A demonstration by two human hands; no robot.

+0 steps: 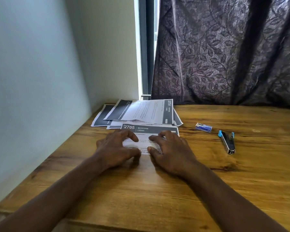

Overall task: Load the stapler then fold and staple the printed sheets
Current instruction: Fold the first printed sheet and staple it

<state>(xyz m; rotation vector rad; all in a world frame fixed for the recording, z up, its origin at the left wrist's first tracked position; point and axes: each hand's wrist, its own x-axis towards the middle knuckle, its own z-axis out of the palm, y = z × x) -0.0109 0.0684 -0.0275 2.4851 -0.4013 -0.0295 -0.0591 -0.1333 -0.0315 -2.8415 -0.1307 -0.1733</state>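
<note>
- Your left hand (117,148) and right hand (171,151): side by side, fingers spread and lightly bent, fingertips pressing the printed sheet (146,129) headed "2705" onto the wooden surface (157,195).
- Pile of printed sheets (141,111): loose, just behind it.
- Stapler (228,143): lying to your right, untouched.
- Staple box (203,127): near the stapler.

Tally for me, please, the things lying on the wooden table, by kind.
White printed sheet headed 2705, under the left hand and right hand: 1
Pile of overlapping printed sheets behind it: 1 (the number of sheets in it cannot be told)
Small white and blue staple box: 1
Blue and silver metal stapler: 1
Total: 4
</note>
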